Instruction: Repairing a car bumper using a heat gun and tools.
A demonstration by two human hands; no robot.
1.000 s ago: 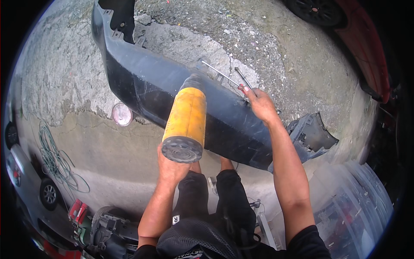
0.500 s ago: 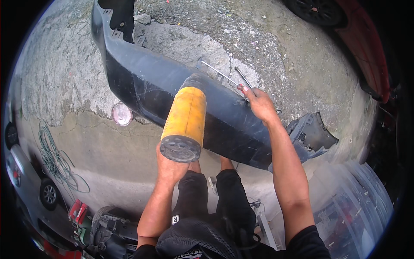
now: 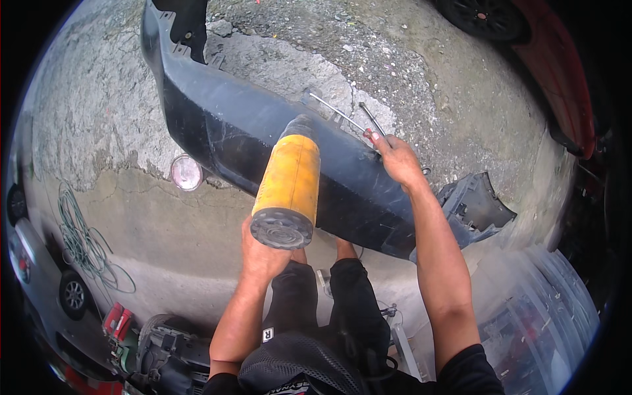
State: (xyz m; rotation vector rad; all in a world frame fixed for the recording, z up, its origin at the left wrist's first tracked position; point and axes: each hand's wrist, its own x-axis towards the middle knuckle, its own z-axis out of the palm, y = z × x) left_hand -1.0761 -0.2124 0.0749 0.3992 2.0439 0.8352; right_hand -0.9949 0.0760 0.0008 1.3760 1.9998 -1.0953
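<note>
My left hand is wrapped round a yellow heat gun, its body hiding the grip and most of my fingers. The gun's dark nozzle points away from me at the upper face of a black car bumper. In my right hand is a screwdriver with a red handle and a long bright shaft. Its shaft reaches left toward the bumper's far edge. A dark rod runs up beside the same hand; whether I hold it too, I cannot tell.
A round lid-like disc lies near the bumper on cracked concrete. Coiled green hose and a grey car are at left. A red car stands far right, clear plastic sheeting near right. The bumper's broken end juts right.
The heat gun in my left hand has shifted slightly to the right, its nozzle moving along the bumper. My right hand and the screwdriver have stayed almost in place.
</note>
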